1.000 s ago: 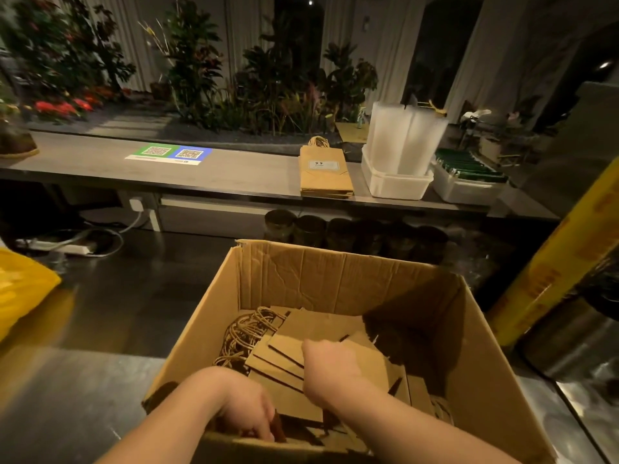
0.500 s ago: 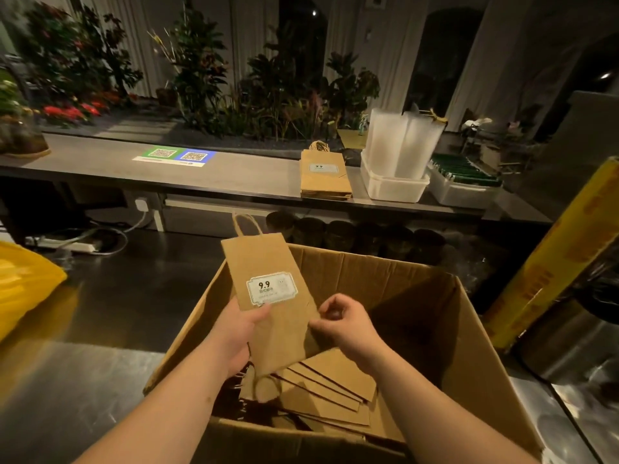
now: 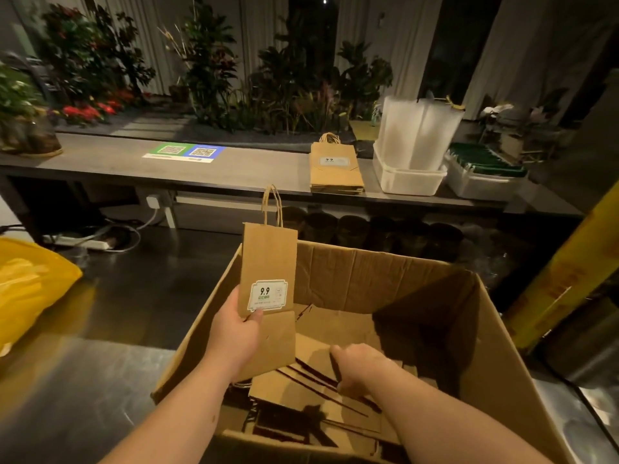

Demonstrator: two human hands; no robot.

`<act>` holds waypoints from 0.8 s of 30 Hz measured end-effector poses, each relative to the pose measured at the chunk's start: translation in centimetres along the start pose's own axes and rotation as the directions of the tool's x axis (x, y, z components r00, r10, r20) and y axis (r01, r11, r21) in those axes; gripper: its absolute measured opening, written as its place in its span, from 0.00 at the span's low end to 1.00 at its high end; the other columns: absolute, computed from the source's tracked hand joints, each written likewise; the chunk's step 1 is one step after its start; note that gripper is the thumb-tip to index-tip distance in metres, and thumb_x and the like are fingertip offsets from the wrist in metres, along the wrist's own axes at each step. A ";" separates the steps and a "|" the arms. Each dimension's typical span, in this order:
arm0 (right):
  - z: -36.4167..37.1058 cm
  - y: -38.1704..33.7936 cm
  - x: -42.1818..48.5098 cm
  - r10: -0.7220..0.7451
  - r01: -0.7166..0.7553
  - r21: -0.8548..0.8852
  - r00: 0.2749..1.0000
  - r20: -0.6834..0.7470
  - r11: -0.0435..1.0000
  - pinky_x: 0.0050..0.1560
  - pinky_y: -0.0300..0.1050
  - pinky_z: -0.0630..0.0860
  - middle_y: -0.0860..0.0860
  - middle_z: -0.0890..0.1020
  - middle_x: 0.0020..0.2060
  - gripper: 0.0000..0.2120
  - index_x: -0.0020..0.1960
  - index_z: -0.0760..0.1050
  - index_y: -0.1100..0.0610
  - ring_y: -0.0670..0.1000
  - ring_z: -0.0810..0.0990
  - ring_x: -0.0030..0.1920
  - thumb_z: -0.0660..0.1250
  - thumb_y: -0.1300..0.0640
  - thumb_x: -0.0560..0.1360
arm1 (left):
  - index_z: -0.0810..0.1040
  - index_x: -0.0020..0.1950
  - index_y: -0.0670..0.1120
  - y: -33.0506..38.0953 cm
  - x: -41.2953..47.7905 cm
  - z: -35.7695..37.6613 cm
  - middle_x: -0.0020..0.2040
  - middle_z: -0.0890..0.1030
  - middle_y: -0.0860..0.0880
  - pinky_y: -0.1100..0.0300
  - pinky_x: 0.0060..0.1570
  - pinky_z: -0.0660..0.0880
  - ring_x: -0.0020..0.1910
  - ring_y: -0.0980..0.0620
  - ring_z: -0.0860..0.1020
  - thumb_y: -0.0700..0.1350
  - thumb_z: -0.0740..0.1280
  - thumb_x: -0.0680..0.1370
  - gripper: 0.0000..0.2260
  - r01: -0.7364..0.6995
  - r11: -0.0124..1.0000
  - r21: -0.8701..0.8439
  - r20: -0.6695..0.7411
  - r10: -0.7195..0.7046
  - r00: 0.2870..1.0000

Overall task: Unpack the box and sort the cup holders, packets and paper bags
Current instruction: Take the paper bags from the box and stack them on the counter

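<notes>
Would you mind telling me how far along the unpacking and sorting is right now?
Done: a stack of paper bags lies on the counter beside a white tub. In hand: the left hand holds one labelled bag over the box; the right hand reaches among loose bags inside. Left: those bags need moving out.

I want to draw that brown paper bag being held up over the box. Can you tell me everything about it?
The flat brown paper bag is folded shut, plain kraft paper by its look. Twisted cord handles stick up from its top. A white sticker on the front reads 9.9, with a crease just below. It stands upright over the left side of the open cardboard box. The left-hand grip pinches its lower left edge, thumb on the front.
</notes>
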State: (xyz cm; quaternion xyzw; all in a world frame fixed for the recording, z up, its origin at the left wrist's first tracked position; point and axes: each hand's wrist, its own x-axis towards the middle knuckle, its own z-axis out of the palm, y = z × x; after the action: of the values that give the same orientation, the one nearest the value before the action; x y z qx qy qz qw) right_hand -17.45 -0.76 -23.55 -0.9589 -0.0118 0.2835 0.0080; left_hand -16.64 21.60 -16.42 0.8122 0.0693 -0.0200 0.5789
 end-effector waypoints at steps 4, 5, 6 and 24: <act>-2.0 -0.3 -1.2 0.029 -0.022 0.040 0.981 -0.194 0.999 0.55 0.49 0.81 0.50 0.81 0.50 0.16 0.65 0.76 0.50 0.52 0.80 0.51 0.69 0.56 0.78 | 0.65 0.77 0.58 0.1 -0.1 -0.1 0.70 0.75 0.53 0.39 0.69 0.70 0.73 0.46 0.70 0.43 0.66 0.83 0.24 -0.031 0.999 -0.014 -0.029 0.031 0.999; -2.7 0.1 -1.6 0.071 -0.045 0.107 0.964 -0.257 0.993 0.55 0.48 0.81 0.49 0.81 0.50 0.15 0.64 0.77 0.49 0.52 0.81 0.50 0.69 0.56 0.78 | 0.64 0.77 0.58 0.2 -0.2 -0.1 0.71 0.75 0.53 0.39 0.69 0.70 0.73 0.46 0.70 0.42 0.66 0.83 0.25 -0.040 0.999 -0.019 -0.039 0.039 0.998; -3.5 0.7 -2.0 0.119 -0.060 0.190 0.940 -0.320 0.980 0.54 0.47 0.81 0.48 0.81 0.50 0.14 0.64 0.77 0.48 0.51 0.81 0.50 0.68 0.56 0.79 | 0.63 0.78 0.58 0.2 -0.2 -0.1 0.71 0.74 0.53 0.39 0.69 0.70 0.73 0.46 0.70 0.42 0.66 0.83 0.26 -0.045 0.999 -0.026 -0.056 0.043 0.998; -4.5 -4.7 -1.9 0.119 0.206 0.976 0.970 -0.213 0.071 0.57 0.49 0.80 0.49 0.80 0.62 0.16 0.70 0.71 0.48 0.50 0.80 0.60 0.65 0.50 0.83 | 0.69 0.71 0.65 1.1 -0.6 0.0 0.63 0.82 0.55 0.40 0.66 0.75 0.64 0.48 0.80 0.63 0.58 0.80 0.18 0.080 0.921 -0.382 0.227 0.009 0.974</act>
State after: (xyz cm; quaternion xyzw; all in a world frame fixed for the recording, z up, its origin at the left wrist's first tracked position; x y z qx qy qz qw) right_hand -16.68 3.82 -18.58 -0.7203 0.1566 0.0982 0.6686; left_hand -17.08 21.14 -15.29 0.6725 0.0209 -0.1078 0.7319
